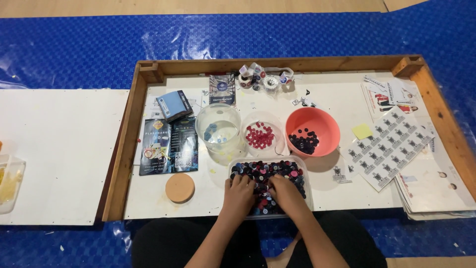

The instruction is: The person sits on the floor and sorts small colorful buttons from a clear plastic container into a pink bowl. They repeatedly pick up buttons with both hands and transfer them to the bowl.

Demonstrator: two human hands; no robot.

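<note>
A clear rectangular tub [303,171] full of mixed dark, red and blue buttons sits at the tray's near edge. My left hand [239,195] and my right hand [284,191] both rest palm down in the buttons, fingers spread among them. Whether either hand pinches a button is hidden. Behind the tub stand three containers: a clear jar [218,130] with blue buttons, a clear round bowl [260,135] with red buttons, and a salmon-pink bowl [312,131] with black buttons.
A wooden-framed white tray [133,129] holds everything. A cork disc [180,187], dark booklets [168,145] and a blue card packet [174,105] lie left. Tape rolls [263,79] sit at the back. Printed sheets [389,146] and a yellow note [362,131] lie right.
</note>
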